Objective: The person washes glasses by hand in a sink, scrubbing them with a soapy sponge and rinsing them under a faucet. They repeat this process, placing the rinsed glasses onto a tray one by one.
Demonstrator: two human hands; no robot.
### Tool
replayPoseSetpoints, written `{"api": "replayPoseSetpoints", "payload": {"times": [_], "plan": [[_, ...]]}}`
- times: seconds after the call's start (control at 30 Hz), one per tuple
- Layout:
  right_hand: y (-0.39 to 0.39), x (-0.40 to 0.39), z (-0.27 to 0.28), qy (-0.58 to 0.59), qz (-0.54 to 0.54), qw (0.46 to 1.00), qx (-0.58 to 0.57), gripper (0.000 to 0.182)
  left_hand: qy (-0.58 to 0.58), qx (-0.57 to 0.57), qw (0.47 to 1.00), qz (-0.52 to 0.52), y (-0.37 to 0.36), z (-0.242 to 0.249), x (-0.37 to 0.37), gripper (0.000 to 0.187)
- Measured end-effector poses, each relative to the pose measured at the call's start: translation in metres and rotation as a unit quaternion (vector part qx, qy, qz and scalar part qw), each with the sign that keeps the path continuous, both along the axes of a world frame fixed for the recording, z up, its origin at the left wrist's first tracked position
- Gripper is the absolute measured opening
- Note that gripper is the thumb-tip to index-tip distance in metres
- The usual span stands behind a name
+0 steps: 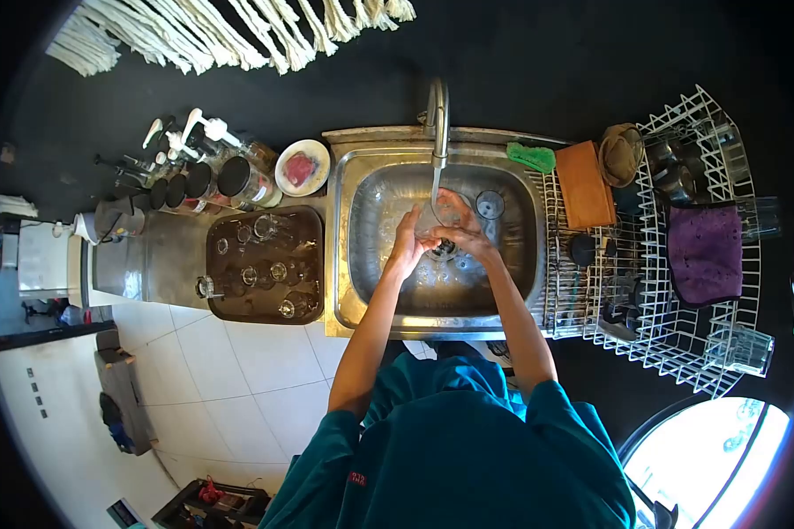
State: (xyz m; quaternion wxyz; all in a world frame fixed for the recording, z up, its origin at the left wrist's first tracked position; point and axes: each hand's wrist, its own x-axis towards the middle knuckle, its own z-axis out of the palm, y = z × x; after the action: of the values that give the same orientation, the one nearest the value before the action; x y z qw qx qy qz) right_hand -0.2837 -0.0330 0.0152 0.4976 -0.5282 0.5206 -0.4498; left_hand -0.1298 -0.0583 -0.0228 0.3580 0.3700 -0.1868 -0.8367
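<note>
Under the stream of the tap (pixel 439 132), my left hand (pixel 406 245) and my right hand (pixel 469 240) meet over the steel sink (pixel 375 286). Between them is a clear glass (pixel 429 220), partly covered by my fingers and the water. My left hand grips its left side, and my right hand closes around it from the right. Just beyond my right fingers shows a pinkish patch (pixel 454 204). Another clear glass (pixel 490 204) stands in the sink to the right. The drain (pixel 443 250) lies below my hands.
To the left, a brown tray (pixel 223 300) carries several small glasses. Behind it are pump bottles, dark-lidded jars (pixel 245 181) and a white bowl (pixel 319 167) with a pink sponge. On the right, a green scrubber (pixel 531 157) lies near wire racks (pixel 670 353) with a purple cloth (pixel 706 256).
</note>
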Motion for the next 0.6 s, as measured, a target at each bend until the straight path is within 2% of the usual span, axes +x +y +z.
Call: {"api": "replayPoseSetpoints", "payload": {"times": [0.07,0.13,0.17,0.23,0.27,0.33,0.37,0.43,0.47,0.5,0.53,0.57,0.6], "plan": [[0.001,0.001,0.002,0.011,-0.002,1.0,0.021,0.079,-0.003,-0.026,0.999,0.027,-0.001,0.004,-0.003,0.035],[0.004,0.007,0.006,-0.021,-0.053,0.998,0.034,0.08,-0.007,-0.051,0.998,0.048,0.001,0.01,-0.006,0.034],[0.003,0.009,0.008,-0.02,-0.053,0.998,0.034,0.08,-0.042,-0.077,0.994,0.064,0.004,0.013,-0.005,0.031],[0.0,0.013,0.011,0.013,-0.083,0.987,0.135,0.08,-0.078,-0.105,0.988,0.08,0.003,0.013,-0.002,0.029],[-0.001,0.012,0.013,0.013,-0.083,0.987,0.135,0.08,-0.092,-0.135,0.983,0.083,0.002,0.013,0.001,0.027],[-0.005,0.009,0.017,0.011,-0.015,0.957,0.288,0.082,-0.135,-0.171,0.971,0.095,0.0,0.013,0.006,0.031],[-0.002,0.009,0.018,0.011,-0.015,0.957,0.29,0.082,-0.135,-0.17,0.971,0.094,0.0,0.013,0.008,0.031],[0.003,0.013,0.023,0.06,-0.018,0.992,0.113,0.085,-0.134,-0.127,0.981,0.067,-0.005,0.012,0.013,0.034],[0.004,0.016,0.025,0.059,-0.016,0.992,0.113,0.085,-0.144,-0.132,0.98,0.047,-0.005,0.01,0.014,0.036],[0.005,0.019,0.028,0.109,-0.027,0.989,0.1,0.086,-0.146,-0.13,0.98,0.048,-0.005,0.005,0.013,0.036],[0.006,0.021,0.031,0.16,-0.038,0.983,0.086,0.087,-0.107,-0.086,0.989,0.051,-0.007,-0.001,0.01,0.039],[0.004,0.022,0.028,0.162,-0.038,0.982,0.086,0.087,-0.067,-0.044,0.995,0.053,-0.009,-0.007,0.007,0.042],[0.002,0.024,0.024,0.182,-0.036,0.982,0.036,0.086,-0.066,-0.043,0.995,0.053,-0.008,-0.001,0.004,0.042]]}}
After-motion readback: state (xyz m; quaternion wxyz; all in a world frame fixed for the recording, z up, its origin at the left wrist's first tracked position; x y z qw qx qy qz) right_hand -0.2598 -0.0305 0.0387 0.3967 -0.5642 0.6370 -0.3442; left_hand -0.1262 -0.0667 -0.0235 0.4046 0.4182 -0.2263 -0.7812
